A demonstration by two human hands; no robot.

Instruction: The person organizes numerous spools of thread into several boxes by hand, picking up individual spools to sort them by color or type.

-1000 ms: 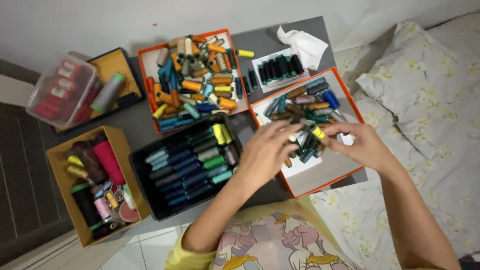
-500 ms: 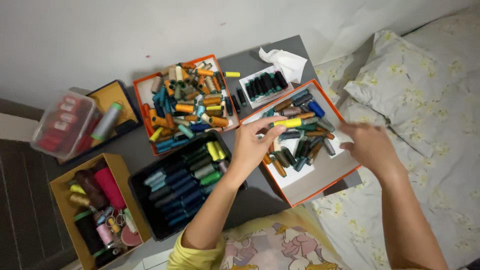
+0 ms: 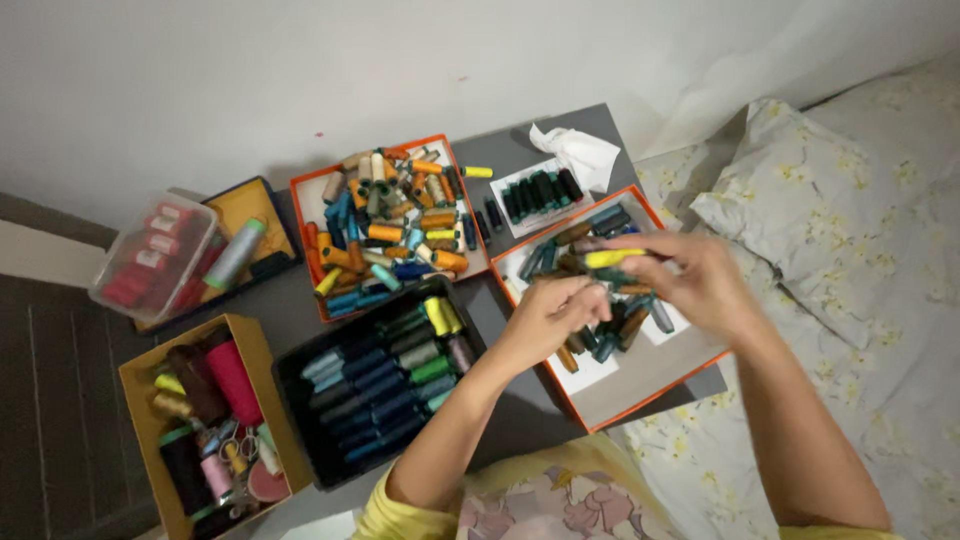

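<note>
A yellow thread spool [image 3: 612, 258] is pinched in the right hand [image 3: 700, 285] above the orange-rimmed tray [image 3: 640, 395], the left hand [image 3: 550, 318] curled empty beside it, sorting judged under way.

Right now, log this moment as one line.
right hand: holds yellow thread spool | left hand: empty, beside it | below: orange-rimmed tray of dark spools
</note>
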